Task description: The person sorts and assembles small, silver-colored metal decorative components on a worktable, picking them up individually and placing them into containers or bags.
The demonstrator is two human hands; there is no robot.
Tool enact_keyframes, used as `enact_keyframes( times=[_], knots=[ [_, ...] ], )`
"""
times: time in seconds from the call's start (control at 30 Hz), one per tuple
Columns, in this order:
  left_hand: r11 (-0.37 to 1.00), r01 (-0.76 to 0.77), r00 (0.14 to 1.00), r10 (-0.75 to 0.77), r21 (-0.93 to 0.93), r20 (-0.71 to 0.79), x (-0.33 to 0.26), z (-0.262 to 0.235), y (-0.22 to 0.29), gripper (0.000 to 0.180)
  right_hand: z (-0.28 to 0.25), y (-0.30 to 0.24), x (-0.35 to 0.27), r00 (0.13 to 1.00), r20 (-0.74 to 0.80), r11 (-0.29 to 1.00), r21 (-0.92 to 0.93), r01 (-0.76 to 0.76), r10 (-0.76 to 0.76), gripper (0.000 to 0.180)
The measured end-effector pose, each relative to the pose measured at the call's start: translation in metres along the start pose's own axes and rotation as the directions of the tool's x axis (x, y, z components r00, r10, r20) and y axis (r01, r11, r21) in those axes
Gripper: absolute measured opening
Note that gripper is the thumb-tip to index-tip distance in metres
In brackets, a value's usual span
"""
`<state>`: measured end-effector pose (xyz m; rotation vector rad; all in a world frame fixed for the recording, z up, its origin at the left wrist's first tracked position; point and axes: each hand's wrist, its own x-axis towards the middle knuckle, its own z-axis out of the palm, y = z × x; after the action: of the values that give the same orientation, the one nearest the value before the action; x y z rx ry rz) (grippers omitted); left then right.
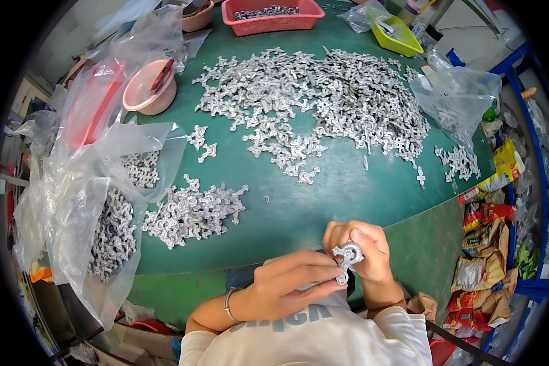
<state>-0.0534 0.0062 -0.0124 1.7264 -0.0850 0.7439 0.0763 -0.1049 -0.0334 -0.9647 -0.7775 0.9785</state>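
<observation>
Close to my body I hold a small grey metal casting with a ring and short knobbed arms. The thumb of my right hand presses against its ring, the other fingers curled behind. My left hand, with a bracelet at the wrist, pinches the casting's lower end. A big heap of similar grey castings covers the far middle of the green table. To the left of my hands lies a smaller pile of castings.
At the left, clear plastic bags hold castings, beside a pink bowl. A red tray and a yellow-green basket stand at the far edge. Another clear bag lies at the right, near a blue rack.
</observation>
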Motion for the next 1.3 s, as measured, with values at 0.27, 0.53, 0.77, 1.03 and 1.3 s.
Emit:
enact_keyframes(
  times=[0.27, 0.53, 0.77, 1.03, 1.3],
  knots=[
    [1.0, -0.024, 1.0, 0.024, -0.016, 0.016, 0.0006, 0.003, 0.0003, 0.029, 0.001, -0.0011, -0.0011, 1.0, -0.005, 1.0, 0.006, 0.02, -0.02, 0.035],
    [0.999, 0.001, 1.0, 0.001, -0.049, 0.028, 0.0007, 0.0017, 0.0011, 0.029, 0.0026, -0.0007, -0.0014, 0.999, -0.029, 0.999, -0.016, 0.041, -0.042, 0.036],
    [0.999, 0.002, 1.0, -0.001, -0.051, 0.02, -0.0004, 0.0015, 0.0009, 0.03, 0.0042, -0.0014, -0.0006, 0.998, -0.036, 0.998, -0.039, 0.053, -0.054, 0.038],
    [0.997, 0.012, 1.0, -0.011, -0.072, 0.022, -0.001, 0.0003, 0.0004, 0.031, 0.0036, 0.0009, 0.0003, 0.998, -0.026, 0.998, -0.023, 0.053, -0.053, 0.038],
    [0.996, 0.019, 0.999, -0.017, -0.083, 0.029, -0.0017, -0.0005, -0.001, 0.03, 0.0018, 0.0038, 0.0006, 0.997, -0.026, 0.997, -0.02, 0.078, -0.079, 0.039]
  ],
)
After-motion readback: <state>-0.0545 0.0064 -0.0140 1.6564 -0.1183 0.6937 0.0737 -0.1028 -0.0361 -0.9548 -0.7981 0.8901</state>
